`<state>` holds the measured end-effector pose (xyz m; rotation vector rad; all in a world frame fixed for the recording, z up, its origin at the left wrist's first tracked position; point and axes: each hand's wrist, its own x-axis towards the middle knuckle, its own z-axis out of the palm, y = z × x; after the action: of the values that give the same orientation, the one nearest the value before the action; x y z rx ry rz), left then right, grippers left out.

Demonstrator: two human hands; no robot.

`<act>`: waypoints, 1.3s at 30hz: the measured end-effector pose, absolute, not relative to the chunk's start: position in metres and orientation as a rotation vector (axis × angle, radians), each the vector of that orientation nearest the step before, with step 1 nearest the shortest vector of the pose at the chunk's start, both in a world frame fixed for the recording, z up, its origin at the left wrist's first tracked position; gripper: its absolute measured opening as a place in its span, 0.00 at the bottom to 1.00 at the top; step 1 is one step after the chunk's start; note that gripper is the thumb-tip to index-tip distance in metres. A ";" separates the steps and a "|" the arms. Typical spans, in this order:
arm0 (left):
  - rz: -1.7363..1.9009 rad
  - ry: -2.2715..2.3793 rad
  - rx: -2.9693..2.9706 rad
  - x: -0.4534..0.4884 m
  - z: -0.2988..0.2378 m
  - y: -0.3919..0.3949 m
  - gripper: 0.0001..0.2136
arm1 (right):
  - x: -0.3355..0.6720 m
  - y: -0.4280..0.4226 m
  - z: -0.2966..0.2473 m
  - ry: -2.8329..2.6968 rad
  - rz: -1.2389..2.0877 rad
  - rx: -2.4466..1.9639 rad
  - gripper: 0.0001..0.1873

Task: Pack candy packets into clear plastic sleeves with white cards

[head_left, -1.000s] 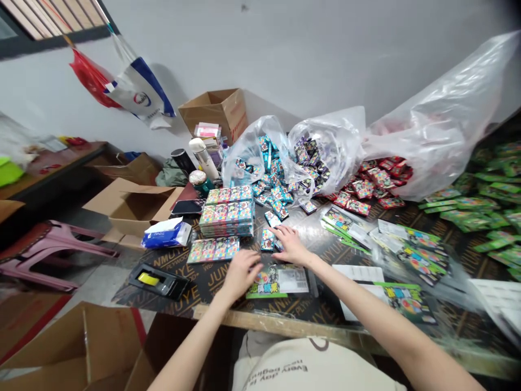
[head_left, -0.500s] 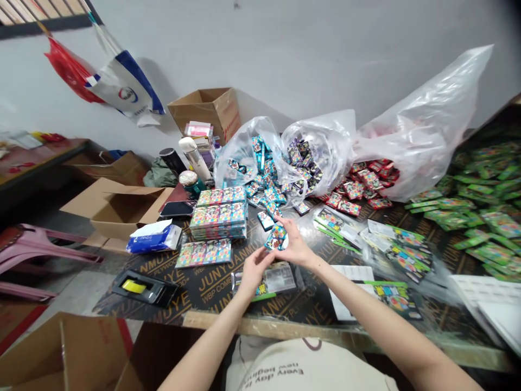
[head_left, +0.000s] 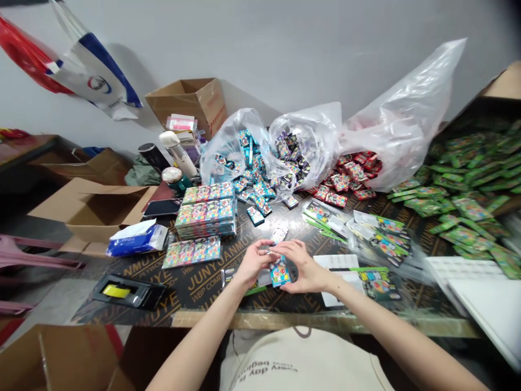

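My left hand point(head_left: 254, 263) and my right hand point(head_left: 305, 269) meet at the middle of the table, both pinching a small blue printed candy packet point(head_left: 280, 271). Beneath them lies a flat printed card point(head_left: 264, 278), mostly hidden by my hands. A pale foil packet point(head_left: 279, 234) lies just beyond my fingertips. To my left are stacked colourful boxes point(head_left: 207, 209), with a flat row of boxes point(head_left: 192, 252) in front of them. Loose blue packets point(head_left: 254, 187) spill from a clear plastic bag point(head_left: 228, 149) behind my hands.
Purple, red and green packets point(head_left: 468, 187) lie in heaps across the black plywood table point(head_left: 203, 288), which has a wooden front edge point(head_left: 325, 321). A tissue pack point(head_left: 136, 240), tape dispenser point(head_left: 127, 292) and open cardboard box point(head_left: 101, 210) are at left.
Both hands now hold the blue packet together, lower in view and closer to the table's front edge. The view has shifted, so the table contents sit further left.
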<state>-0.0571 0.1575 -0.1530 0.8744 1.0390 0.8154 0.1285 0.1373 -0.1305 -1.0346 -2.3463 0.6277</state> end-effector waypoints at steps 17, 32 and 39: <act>0.495 1.174 2.296 -0.089 -0.176 0.132 0.48 | 0.159 0.132 -0.178 -2.270 0.624 -1.185 0.45; 0.618 1.249 2.108 -0.091 -0.174 0.130 0.47 | 0.138 0.136 -0.174 -2.055 0.617 -1.156 0.24; 0.341 1.246 2.327 -0.088 -0.189 0.125 0.44 | 0.127 0.201 -0.209 -2.034 0.378 -1.558 0.45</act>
<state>-0.0881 0.1255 -0.1888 2.3268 1.2456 0.3410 0.1269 0.2007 -0.2095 -1.5576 -2.0335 0.3775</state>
